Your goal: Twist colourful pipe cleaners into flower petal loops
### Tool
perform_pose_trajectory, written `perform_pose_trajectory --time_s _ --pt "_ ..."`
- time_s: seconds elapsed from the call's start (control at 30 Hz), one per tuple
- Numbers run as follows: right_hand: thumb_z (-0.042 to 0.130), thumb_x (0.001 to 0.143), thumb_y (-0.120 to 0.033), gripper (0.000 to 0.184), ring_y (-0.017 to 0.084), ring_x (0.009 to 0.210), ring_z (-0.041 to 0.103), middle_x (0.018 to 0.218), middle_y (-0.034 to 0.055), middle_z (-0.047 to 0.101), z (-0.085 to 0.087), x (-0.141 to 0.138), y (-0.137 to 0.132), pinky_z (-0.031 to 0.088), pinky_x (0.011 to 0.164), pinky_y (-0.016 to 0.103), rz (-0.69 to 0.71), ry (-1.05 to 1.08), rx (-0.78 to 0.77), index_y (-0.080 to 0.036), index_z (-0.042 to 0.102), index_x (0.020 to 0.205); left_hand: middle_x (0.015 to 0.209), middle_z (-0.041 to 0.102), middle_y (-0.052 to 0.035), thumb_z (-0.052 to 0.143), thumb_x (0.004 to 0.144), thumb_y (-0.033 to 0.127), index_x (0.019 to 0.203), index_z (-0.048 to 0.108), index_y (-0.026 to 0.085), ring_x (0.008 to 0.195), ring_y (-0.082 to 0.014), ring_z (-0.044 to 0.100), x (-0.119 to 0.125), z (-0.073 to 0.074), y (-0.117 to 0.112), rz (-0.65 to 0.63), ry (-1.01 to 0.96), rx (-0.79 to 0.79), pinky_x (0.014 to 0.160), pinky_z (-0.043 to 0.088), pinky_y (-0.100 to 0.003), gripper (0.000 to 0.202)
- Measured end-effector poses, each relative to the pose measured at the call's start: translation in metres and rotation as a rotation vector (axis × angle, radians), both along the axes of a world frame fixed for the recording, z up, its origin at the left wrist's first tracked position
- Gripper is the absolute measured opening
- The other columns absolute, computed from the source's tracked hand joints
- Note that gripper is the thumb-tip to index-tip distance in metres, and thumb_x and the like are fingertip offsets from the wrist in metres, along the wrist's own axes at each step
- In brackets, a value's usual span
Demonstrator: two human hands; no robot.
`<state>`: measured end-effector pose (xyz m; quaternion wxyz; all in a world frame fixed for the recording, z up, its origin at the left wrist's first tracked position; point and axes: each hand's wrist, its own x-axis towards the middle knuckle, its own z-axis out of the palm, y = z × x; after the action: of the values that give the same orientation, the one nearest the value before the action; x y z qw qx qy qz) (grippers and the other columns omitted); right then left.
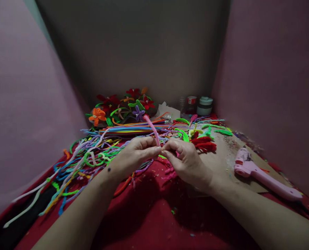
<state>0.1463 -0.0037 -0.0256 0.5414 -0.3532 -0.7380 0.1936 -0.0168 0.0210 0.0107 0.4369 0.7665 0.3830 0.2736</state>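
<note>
A pink pipe cleaner [152, 127] stands up between my hands, its upper end leaning left toward a purple pipe-cleaner flower [138, 113]. My left hand [144, 150] is closed, thumb and fingers pinching its lower end. Close beside it, my right hand [182, 158] is also closed in a pinch at the same spot, fingertips nearly touching the left thumb. What sits between the right fingertips is too small to make out. Magenta fuzzy pieces [170, 173] lie under the right hand. To its right are red fuzzy pieces [203, 143] on a board.
Tangled coloured pipe cleaners [92, 163] cover the left of the red cloth [154, 215]. Finished flowers [97, 116] stand at the back. A pink glue gun [266, 178] rests on the brown board [222, 163] at right. Behind are a lidded jar [205, 106] and pink side panels [271, 83].
</note>
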Motion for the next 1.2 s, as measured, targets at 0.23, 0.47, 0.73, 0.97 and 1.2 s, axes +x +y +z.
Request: perform_pose_trajectory --time_s 0.23,0.47,0.73,0.97,1.2 --pt "0.055 0.077 -0.024 0.016 0.011 0.054 0.044 0.059 0.0 0.052 -0.005 -0.001 0.006 0.034 0.053 0.025 0.119 0.183 -0.344 -0.016 0.056 0.064 0.062 0.045 0.0025 0.056 0.075 0.033 0.067 0.053 0.014 0.056 -0.0075 0.037 0.001 -0.002 0.003 0.036 -0.109 -0.12 0.052 0.031 -0.019 0.02" --pt "0.064 0.069 -0.039 0.027 0.007 0.045 0.037 0.049 -0.0037 0.046 -0.002 0.002 0.012 0.027 0.046 0.023 0.212 0.351 -0.629 -0.015 0.057 0.059 0.064 0.052 0.0013 0.054 0.075 0.032 0.07 0.057 0.015 0.059 -0.0096 0.043 0.006 0.0 0.003 0.179 -0.012 0.126 0.056 0.035 -0.02 0.018" --pt "0.054 0.08 -0.024 0.014 0.013 0.064 0.052 0.067 0.0014 0.059 -0.007 0.0 0.009 0.041 0.063 0.027 -0.022 0.043 -0.158 -0.017 0.063 0.071 0.064 0.047 0.0027 0.047 0.081 0.028 0.07 0.052 0.016 0.059 -0.0099 0.041 0.004 -0.001 0.0 0.155 0.195 0.356 0.056 0.032 -0.021 0.017" --pt "0.052 0.081 -0.018 0.016 0.022 0.102 0.047 0.101 0.0072 0.062 0.004 0.006 0.006 0.035 0.09 0.04 -0.211 -0.238 0.403 -0.021 0.066 0.089 0.066 0.044 0.0031 0.047 0.081 0.03 0.07 0.05 0.016 0.059 -0.0086 0.038 -0.002 0.01 -0.006 -0.055 0.172 0.2 0.054 0.032 -0.02 0.018" --pt "0.055 0.079 -0.027 0.024 0.011 0.054 0.043 0.054 -0.0006 0.051 0.009 0.002 0.002 0.035 0.054 0.026 0.06 0.028 -0.317 -0.016 0.061 0.058 0.063 0.042 0.0032 0.046 0.081 0.029 0.071 0.051 0.014 0.056 -0.0078 0.036 -0.004 0.009 0.0 0.05 0.201 0.204 0.05 0.029 -0.019 0.018"
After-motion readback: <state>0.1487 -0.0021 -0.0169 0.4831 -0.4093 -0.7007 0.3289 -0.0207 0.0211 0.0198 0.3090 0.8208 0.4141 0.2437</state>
